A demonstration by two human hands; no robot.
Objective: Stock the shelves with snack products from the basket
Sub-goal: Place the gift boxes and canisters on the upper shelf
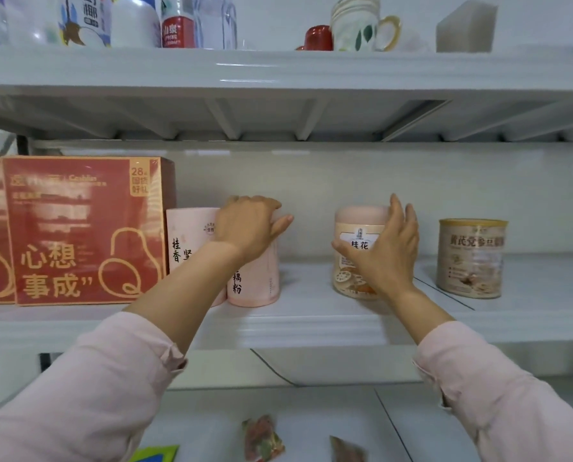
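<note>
Both hands are up on the middle shelf (311,328), centre of frame, and each has one container. The left hand (248,225) is clamped over the top of a pink canister (255,285), fingers curled down the far side. This looks like squaring it up next to the pale canister (188,238) it touches. The right hand (385,248) holds a clear jar (358,228) with a pink lid, thumb across the front label and fingers round the right side and back. The jar stands upright on the shelf. Can't tell from here whether that grip is firm or only steadying.

Placement logic: similar tubs run in a row, labels facing out. There's a gap in the centre of the frame between canister and jar, and the jar probably closes it.

- Red gift box (85,228), left of frame: "心想事成" and "28" on a corner tag.
- Pale canister: "桂香".
- Pink canister: "藕粉".
- Clear jar: "桂花", with sliced lotus root pictured below.
- Gold-lidded tin (471,258), right of frame, well apart from the jar: print too blurred to read.
- Top shelf (278,71): a bottle (177,28) with a red "山泉" label, and a mug (358,25).
- Bottom of frame: snack packets (262,440) lie on the lower shelf (211,428).

The basket is not in view.
</note>
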